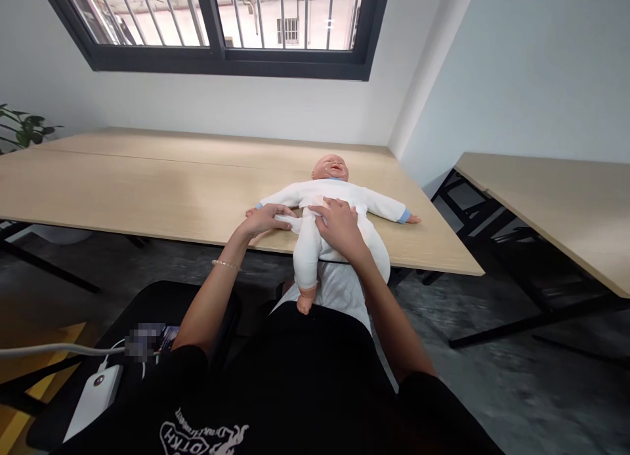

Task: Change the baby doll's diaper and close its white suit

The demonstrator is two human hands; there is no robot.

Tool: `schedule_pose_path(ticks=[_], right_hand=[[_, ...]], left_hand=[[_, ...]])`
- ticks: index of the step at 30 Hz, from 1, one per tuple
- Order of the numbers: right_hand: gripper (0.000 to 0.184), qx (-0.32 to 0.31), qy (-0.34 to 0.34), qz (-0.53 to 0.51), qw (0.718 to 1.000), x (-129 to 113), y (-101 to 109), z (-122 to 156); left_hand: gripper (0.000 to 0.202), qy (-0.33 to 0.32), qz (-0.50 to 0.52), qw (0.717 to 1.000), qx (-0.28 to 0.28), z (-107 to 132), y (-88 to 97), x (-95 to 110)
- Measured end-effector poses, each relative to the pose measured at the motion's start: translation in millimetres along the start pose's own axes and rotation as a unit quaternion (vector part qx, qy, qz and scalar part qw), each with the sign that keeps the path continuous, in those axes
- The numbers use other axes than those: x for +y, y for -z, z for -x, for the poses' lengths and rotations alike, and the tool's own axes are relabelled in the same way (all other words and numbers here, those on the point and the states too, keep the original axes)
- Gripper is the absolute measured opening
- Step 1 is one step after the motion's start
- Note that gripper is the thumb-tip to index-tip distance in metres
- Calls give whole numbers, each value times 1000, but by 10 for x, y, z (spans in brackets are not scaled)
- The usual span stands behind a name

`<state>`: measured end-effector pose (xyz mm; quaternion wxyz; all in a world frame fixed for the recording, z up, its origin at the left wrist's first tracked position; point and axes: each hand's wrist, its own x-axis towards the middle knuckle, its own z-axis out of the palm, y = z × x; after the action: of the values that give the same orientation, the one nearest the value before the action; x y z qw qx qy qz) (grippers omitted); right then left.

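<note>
A baby doll (329, 194) in a white suit lies on its back at the near edge of a long wooden table (147, 186), arms spread and legs hanging over the edge. My left hand (266, 220) pinches a flap of white cloth (289, 222) at the doll's waist. My right hand (340, 226) presses on the doll's belly and hip, fingers curled on the white fabric. One bare foot (305, 303) of the doll hangs down over my lap.
A second wooden table (556, 205) with black legs stands at the right. A black chair (147, 310) at my left carries a white power bank (93, 396) and cable. A plant (22, 128) is at the far left, a barred window (221, 21) above.
</note>
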<state>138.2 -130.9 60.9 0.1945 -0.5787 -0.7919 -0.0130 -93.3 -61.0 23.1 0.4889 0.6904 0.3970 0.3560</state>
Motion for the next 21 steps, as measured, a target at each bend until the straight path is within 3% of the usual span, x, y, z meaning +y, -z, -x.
schedule_pose_path(ticks=[4,12,17,21], right_hand=[[46,0,-1,1,1000,-23,-12,8],[42,7,-10,-9,1000,-228,-136,-50],[40,11,-37,-8,999,-336,-200,-115],[39,3,0,-10,1000,-388,-180,-170]], left_hand=[[29,-24,88,991,96,-21,-143,-77],[22,-16,170,962,212,-95,-306,-218],[26,-28,229,943,238,-62,-314,-230],[27,-57,242,942,224,-27,-326,-202]])
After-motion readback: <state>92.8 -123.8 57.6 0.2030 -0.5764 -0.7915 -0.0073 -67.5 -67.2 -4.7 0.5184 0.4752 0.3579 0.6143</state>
